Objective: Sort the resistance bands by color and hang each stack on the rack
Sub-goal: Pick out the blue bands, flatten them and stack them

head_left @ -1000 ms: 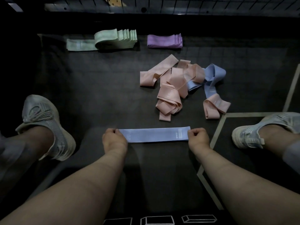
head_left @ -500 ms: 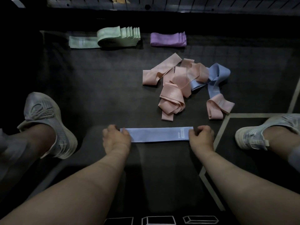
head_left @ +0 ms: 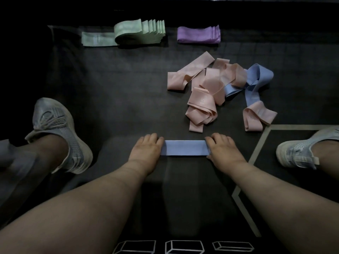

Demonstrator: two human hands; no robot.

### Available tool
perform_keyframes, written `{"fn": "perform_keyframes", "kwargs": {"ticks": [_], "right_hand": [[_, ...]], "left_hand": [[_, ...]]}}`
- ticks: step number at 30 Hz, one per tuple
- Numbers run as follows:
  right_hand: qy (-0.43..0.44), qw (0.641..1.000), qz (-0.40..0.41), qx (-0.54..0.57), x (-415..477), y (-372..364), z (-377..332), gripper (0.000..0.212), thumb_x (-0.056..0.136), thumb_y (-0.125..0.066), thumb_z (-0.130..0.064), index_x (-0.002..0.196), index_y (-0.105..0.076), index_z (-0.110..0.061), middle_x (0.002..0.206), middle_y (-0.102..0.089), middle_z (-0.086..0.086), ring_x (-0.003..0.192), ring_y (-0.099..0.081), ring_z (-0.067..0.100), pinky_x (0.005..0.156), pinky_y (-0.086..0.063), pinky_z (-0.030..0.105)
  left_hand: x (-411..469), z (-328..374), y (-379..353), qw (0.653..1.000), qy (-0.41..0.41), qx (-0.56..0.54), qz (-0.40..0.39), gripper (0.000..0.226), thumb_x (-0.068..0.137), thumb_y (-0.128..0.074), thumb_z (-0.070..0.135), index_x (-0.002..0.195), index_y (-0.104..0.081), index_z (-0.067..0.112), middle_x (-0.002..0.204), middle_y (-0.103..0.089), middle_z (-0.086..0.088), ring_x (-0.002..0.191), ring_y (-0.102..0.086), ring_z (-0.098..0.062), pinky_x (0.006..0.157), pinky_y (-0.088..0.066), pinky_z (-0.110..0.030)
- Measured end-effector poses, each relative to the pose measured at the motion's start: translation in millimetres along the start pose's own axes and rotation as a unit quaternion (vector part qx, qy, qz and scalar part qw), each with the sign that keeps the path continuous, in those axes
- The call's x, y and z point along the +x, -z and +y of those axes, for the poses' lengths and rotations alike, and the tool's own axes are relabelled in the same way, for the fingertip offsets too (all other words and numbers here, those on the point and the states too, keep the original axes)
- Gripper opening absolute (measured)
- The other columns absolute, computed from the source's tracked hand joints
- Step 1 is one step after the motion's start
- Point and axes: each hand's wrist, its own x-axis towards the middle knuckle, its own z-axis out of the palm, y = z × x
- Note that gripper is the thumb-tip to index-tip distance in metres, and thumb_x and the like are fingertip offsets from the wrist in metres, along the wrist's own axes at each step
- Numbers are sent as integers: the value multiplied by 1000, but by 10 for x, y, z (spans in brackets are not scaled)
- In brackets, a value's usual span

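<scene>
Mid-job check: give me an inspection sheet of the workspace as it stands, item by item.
Surface: dark mat, with a pale line at the right.
Job's things: blue band flat between the hands; green stack and purple stack at the far edge, apart; pink bands heaped loose, tangled with unsorted blue bands; rack not in view.
Clutter: nothing seen.
Grippers: left hand and right hand palm-down, pressing the band's ends; no closed grip visible.
Cables: nothing seen.
Surroundings: left shoe, right shoe, box outlines printed at the near edge.
</scene>
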Motion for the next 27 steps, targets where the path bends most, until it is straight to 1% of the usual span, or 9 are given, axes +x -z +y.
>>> {"fn": "perform_keyframes", "kwargs": {"ticks": [4, 7, 9, 12, 17, 22, 24, 26, 27], "right_hand": [[5, 1000, -3, 2, -10, 1, 8, 81, 90, -67, -45, 155, -26, -22, 148, -36, 6, 137, -37, 26, 118, -30, 42], [15, 1000, 2, -2, -19, 9, 34, 79, 89, -66, -47, 154, -27, -23, 148, -34, 6, 137, -36, 26, 118, -29, 42], [21, 1000, 4, 3, -17, 7, 35, 79, 90, -65, -49, 154, -27, -24, 148, -34, 5, 137, -36, 25, 118, -28, 42], [32, 999, 3, 1, 6, -16, 8, 71, 93, -63, -45, 152, -30, -24, 146, -37, 5, 136, -37, 25, 116, -30, 40], [28, 1000, -5, 0, 33, 12, 14, 71, 93, -64, -42, 153, -30, -22, 147, -36, 6, 136, -36, 26, 117, -30, 41], [28, 999, -20, -5, 45, 33, -3, 72, 93, -63, -38, 153, -27, -22, 149, -33, 7, 137, -34, 27, 117, -28, 42], [22, 999, -31, 28, 12, 73, 13, 77, 90, -65, -44, 154, -27, -24, 152, -30, 6, 141, -31, 27, 120, -25, 43], [6, 996, -28, 90, -41, 121, 77, 75, 91, -62, -51, 154, -27, -29, 157, -22, 5, 147, -23, 27, 123, -20, 45], [-20, 991, -6, 129, -59, 143, 127, 69, 93, -59, -50, 153, -30, -31, 159, -18, 4, 149, -18, 27, 124, -18, 46]], "left_hand": [[19, 28, -6, 1000, 3, -16, 0, 59, 91, -56, 26, 146, -37, 19, 134, -44, -6, 122, -45, -27, 106, -34, -36], [25, 54, -28, 1000, 0, -10, 14, 67, 88, -61, 36, 146, -36, 18, 136, -43, -6, 123, -45, -27, 106, -34, -36], [39, 74, -44, 1000, -7, -10, 14, 57, 92, -57, 32, 144, -39, 18, 135, -44, -6, 121, -45, -27, 105, -34, -36], [51, 91, -37, 1000, -2, -15, 12, 43, 96, -51, 24, 137, -43, 19, 131, -46, -6, 119, -46, -28, 102, -35, -36], [85, 94, 30, 1000, -8, -9, 4, 39, 95, -51, 22, 133, -44, 20, 129, -46, -6, 117, -46, -28, 99, -37, -36], [86, 115, 54, 1000, -11, 0, -6, 40, 95, -52, 21, 134, -44, 19, 134, -46, -6, 120, -47, -28, 100, -37, -37], [88, 114, 76, 1000, -11, -1, -13, 44, 95, -53, 28, 136, -43, 20, 137, -45, -5, 123, -46, -27, 103, -35, -37], [88, 119, 134, 1000, -13, -6, -13, 60, 88, -59, 49, 139, -41, 23, 137, -44, -3, 125, -44, -25, 107, -33, -39], [83, 127, 156, 1000, -12, -8, -8, 66, 84, -57, 59, 139, -41, 25, 137, -43, -2, 125, -44, -24, 109, -32, -40]]}}
